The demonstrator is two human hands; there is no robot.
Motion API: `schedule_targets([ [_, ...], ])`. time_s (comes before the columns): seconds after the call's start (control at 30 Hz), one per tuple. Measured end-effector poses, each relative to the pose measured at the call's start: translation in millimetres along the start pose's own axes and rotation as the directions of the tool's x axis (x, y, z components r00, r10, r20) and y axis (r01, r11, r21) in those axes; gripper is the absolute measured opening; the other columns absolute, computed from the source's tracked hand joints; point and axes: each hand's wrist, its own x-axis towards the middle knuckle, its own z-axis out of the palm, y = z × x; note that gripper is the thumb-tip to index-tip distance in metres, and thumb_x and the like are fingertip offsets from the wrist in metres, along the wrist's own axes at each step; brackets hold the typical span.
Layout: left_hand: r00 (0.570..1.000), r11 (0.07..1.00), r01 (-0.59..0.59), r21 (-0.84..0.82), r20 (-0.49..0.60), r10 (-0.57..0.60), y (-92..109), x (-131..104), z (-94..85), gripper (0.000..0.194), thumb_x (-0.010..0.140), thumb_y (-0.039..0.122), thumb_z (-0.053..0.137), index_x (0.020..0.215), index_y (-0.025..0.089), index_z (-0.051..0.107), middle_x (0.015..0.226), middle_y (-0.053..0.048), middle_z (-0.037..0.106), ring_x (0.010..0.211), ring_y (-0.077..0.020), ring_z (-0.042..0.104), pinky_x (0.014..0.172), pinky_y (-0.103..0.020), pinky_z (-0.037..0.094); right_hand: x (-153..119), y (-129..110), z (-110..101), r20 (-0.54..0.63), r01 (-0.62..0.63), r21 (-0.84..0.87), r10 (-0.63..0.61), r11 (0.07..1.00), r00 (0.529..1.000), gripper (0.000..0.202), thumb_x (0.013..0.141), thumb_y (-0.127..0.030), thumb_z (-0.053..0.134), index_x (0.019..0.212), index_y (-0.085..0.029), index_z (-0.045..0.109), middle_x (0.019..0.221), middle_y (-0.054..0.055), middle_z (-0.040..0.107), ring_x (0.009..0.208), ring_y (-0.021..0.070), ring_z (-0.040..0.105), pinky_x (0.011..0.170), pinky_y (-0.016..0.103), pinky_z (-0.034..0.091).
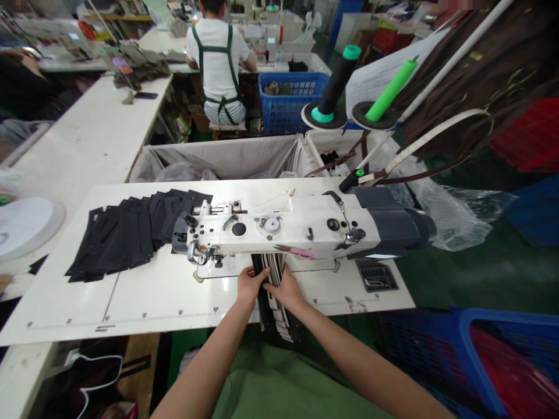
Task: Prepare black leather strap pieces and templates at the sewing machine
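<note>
At the front edge of a white tabletop [166, 302]: one bundle of dark and pale strips [279, 317], lengthwise to the wearer, its near end projecting past the edge above a green garment [271, 378]. Far end at the sewing machine [297, 227]; whether it passes beneath the machine's arm is hard to tell, that part being hidden.

Hands, two, bare, both closed on the bundle: left hand [248, 285] gripping its left side, right hand [289, 285] its right, thumbs on top and near each other.

Sewing machine: white body, dark motor end at right, laid across the tabletop just beyond the hands. Pink-handled scissors [301, 253], one pair, at the near side of its arm.

Black cut pieces [126, 233], many, fanned in an overlapping row left of the machine head. Grey tray [362, 273], compartmented, small metal parts inside, right of the hands.

Thread, above right: black cone [334, 84], green cone [393, 90], each on a round dark holder.

Behind the machine: cloth-lined bin [244, 154], plastic inside; blue crate [283, 113]; seated person [220, 61], back turned, white top, green apron straps.

Second tabletop [100, 125], at left: dark phone [146, 95], lying flat.
</note>
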Motion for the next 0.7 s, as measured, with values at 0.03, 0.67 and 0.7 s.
schedule_targets([
  [0.03,1.0,1.0,0.007,0.001,0.0,-0.007,0.0,0.3,-0.2,0.019,0.078,0.025,0.065,0.089,0.011,0.058,0.075,0.0,0.063,0.067,-0.0135,0.062,0.066,-0.031,0.052,-0.1,0.5,0.4,0.0,0.005,0.002,-0.005,1.0,1.0,0.07,0.059,-0.022,0.068,0.121,-0.013,0.037,0.113,0.014,0.055,0.104,0.0276,0.054,0.088,0.04,0.044],
  [0.67,0.994,0.997,0.006,-0.079,0.105,0.003,-13.9,10.0,-11.1,0.012,0.083,0.022,0.058,0.087,0.011,0.059,0.081,-0.001,0.063,0.07,-0.0126,0.06,0.067,-0.03,0.052,3.6,11.7,3.5,-0.069,0.011,-0.073,-0.016,0.997,0.998,0.055,0.069,-0.022,0.056,0.12,-0.011,0.04,0.113,0.016,0.056,0.104,0.027,0.055,0.091,0.04,0.043],
  [0.7,0.995,0.997,-0.013,-0.078,0.093,0.02,-15.9,10.0,-13.6,0.011,0.083,0.022,0.058,0.086,0.011,0.059,0.08,-0.001,0.063,0.07,-0.0127,0.06,0.068,-0.031,0.052,4.0,12.0,3.9,-0.077,0.0,-0.092,-0.008,0.996,0.997,0.055,0.067,-0.02,0.055,0.119,-0.01,0.04,0.11,0.016,0.058,0.101,0.0271,0.057,0.089,0.04,0.044],
])
